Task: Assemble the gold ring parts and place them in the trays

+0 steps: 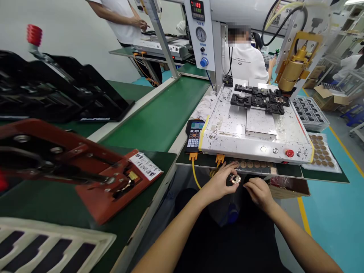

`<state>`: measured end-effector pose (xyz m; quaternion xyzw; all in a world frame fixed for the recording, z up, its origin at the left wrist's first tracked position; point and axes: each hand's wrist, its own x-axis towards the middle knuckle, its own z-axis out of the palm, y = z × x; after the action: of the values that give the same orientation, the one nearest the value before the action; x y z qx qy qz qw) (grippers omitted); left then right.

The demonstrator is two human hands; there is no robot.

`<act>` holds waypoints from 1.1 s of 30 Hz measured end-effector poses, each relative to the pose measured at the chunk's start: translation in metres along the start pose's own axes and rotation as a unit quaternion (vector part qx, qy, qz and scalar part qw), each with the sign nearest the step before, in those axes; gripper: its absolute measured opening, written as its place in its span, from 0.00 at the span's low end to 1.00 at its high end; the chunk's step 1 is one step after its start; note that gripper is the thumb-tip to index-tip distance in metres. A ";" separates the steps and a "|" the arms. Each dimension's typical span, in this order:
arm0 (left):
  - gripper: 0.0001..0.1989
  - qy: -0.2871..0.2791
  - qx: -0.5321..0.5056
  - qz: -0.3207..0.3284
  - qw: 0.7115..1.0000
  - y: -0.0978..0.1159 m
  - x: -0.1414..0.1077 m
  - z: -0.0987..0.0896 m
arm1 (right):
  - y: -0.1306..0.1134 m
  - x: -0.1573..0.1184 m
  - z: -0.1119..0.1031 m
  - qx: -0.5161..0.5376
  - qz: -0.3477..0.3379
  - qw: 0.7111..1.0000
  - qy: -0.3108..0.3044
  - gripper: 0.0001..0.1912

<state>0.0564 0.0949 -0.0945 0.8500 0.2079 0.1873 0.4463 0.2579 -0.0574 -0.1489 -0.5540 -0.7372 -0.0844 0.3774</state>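
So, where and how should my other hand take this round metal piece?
Probably pinch the round metal piece by its outer rim, right grip coming from the right: that side looks uncovered and faces it, while the left grip holds the opposite side.

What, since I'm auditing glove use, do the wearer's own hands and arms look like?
The left hand and right hand wear no gloves. No sleeve covers the left forearm or right forearm, and no watch or band shows. Black clothing lies between them.
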 end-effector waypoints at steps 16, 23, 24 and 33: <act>0.12 -0.075 -0.041 -0.014 0.996 0.000 0.001 -0.015 | 0.011 0.026 0.030 0.058 0.009 0.996 -0.067 0.16; 0.12 0.019 0.086 0.013 0.996 0.006 0.002 0.012 | -0.006 0.006 -0.018 0.133 0.162 0.978 -0.017 0.12; 0.12 0.037 0.114 0.018 0.993 0.008 0.004 0.017 | -0.008 0.007 -0.028 0.135 0.199 0.971 -0.002 0.13; 0.15 0.090 -0.093 -0.015 0.991 0.042 -0.015 0.027 | -0.041 0.051 -0.078 0.381 0.451 0.806 0.039 0.19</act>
<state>0.0656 0.0469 -0.0756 0.7810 0.2420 0.2749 0.5059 0.2528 -0.0759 -0.0490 -0.6323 -0.3620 0.3613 0.5819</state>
